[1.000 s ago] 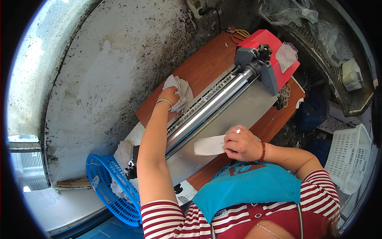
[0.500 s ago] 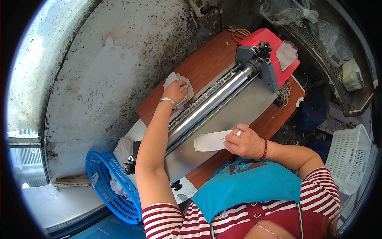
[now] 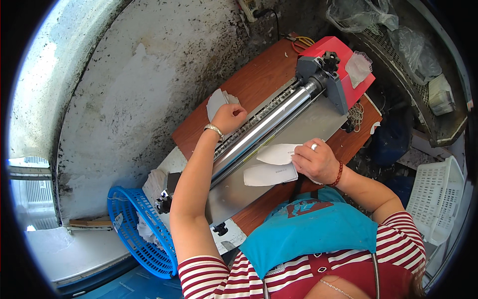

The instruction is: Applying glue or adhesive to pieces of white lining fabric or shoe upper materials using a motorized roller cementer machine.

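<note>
My right hand (image 3: 316, 162) pinches a white insole-shaped piece (image 3: 277, 154) by one end, above the machine's metal feed plate (image 3: 318, 119). Below it lies a second white piece or small stack (image 3: 270, 175), its right end close to my fingers. My left hand (image 3: 229, 118) reaches over to the far side of the steel roller (image 3: 271, 130), its fingers curled together. Whatever it may hold is hidden. Beside that hand, a pile of white pieces (image 3: 217, 103) rests on the brown tabletop behind the roller.
The roller machine has a red housing (image 3: 331, 47) and a black knob (image 3: 330, 62). At the left stands a blue plastic basket (image 3: 144, 234) holding white scraps. A white crate (image 3: 435, 199) is at the right. A stained wall (image 3: 144, 99) rises behind the brown table (image 3: 264, 70).
My left hand has come off the white pile and moved slightly right and down towards the roller. My right hand has lifted one white piece apart from the one below.
</note>
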Motion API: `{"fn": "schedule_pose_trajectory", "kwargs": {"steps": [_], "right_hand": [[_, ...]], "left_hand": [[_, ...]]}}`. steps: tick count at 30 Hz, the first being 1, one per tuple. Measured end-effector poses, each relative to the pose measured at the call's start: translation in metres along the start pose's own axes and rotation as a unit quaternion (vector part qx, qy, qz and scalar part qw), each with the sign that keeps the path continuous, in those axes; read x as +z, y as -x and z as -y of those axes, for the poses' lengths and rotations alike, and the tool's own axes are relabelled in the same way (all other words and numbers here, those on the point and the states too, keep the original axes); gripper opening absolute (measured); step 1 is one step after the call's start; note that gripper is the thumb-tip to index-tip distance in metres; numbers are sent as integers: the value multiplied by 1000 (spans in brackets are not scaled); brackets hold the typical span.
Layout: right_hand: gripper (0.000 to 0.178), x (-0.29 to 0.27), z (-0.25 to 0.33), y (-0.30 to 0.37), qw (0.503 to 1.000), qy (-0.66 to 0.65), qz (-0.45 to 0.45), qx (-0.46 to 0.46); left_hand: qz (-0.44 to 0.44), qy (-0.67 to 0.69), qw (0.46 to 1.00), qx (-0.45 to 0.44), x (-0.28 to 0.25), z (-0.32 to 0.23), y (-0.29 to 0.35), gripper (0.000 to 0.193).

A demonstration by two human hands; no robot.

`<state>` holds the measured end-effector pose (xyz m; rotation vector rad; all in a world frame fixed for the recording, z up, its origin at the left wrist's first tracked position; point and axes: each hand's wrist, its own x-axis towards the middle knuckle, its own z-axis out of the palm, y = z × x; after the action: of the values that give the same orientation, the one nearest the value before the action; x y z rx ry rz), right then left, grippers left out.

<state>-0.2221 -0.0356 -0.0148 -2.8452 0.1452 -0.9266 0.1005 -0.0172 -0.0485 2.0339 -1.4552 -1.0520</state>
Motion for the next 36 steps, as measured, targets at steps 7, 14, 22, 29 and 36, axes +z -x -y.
{"fn": "schedule_pose_trajectory", "kwargs": {"steps": [7, 14, 22, 29, 36], "right_hand": [[10, 22, -9, -16, 999, -18, 4, 44], [19, 8, 14, -11, 983, -160, 81, 24], [25, 16, 17, 2, 991, -104, 86, -27], [18, 12, 20, -2, 988, -126, 91, -19], [19, 14, 19, 0, 990, -102, 91, -33]], "left_hand": [[60, 8, 998, 30, 9, -18, -1, 25], [-71, 85, 994, 6, -12, 21, -15, 14], [-369, -141, 916, -66, -48, 47, -29, 19], [-28, -252, 958, -134, -18, 73, -46, 32], [-33, -222, 963, -152, -26, 54, -41, 37]]}}
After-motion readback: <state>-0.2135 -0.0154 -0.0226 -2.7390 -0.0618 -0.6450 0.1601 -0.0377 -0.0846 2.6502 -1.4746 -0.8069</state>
